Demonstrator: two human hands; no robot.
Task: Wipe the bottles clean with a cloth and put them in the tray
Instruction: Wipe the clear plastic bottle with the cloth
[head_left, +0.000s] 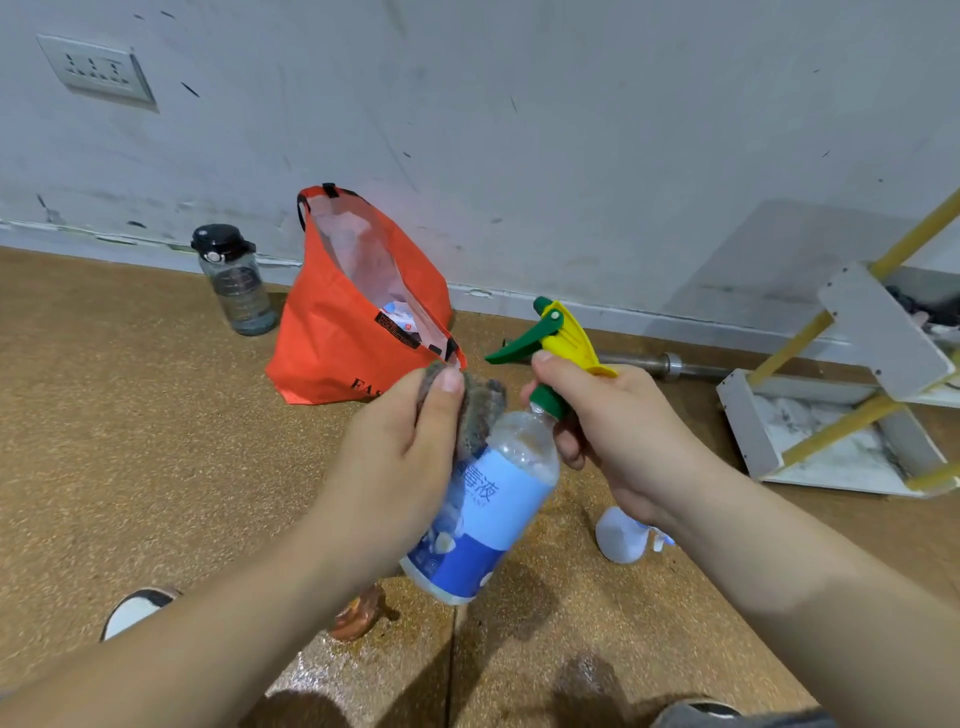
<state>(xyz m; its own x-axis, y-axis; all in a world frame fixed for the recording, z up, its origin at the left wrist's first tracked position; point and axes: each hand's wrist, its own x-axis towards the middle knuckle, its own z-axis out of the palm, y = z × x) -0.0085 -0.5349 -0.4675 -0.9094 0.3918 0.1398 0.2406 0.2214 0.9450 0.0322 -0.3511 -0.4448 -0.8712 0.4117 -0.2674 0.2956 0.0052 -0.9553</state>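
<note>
Head view: the spray bottle (488, 519), clear with a blue and white label and a green and yellow trigger head, is held tilted in mid-air above the brown speckled floor (130, 467). The right hand (613, 436) has its fingers curled round the bottle's neck just under the trigger. The left hand (400, 457) grips a bunched grey cloth (480, 410) and presses it against the bottle's shoulder, covering part of the label.

Behind the spray bottle, an open orange bag (353, 322) leans against the wall, with a dark water bottle (236, 280) standing further left. A small white bottle (621, 535) lies on the floor to the right of the spray bottle, partly hidden by the right forearm. Further right, a white rack with yellow rods (841, 415) lies tipped, and a metal bar (670, 364) runs along the wall's foot. A brown object (358, 618) below the spray bottle is mostly hidden by the left forearm.
</note>
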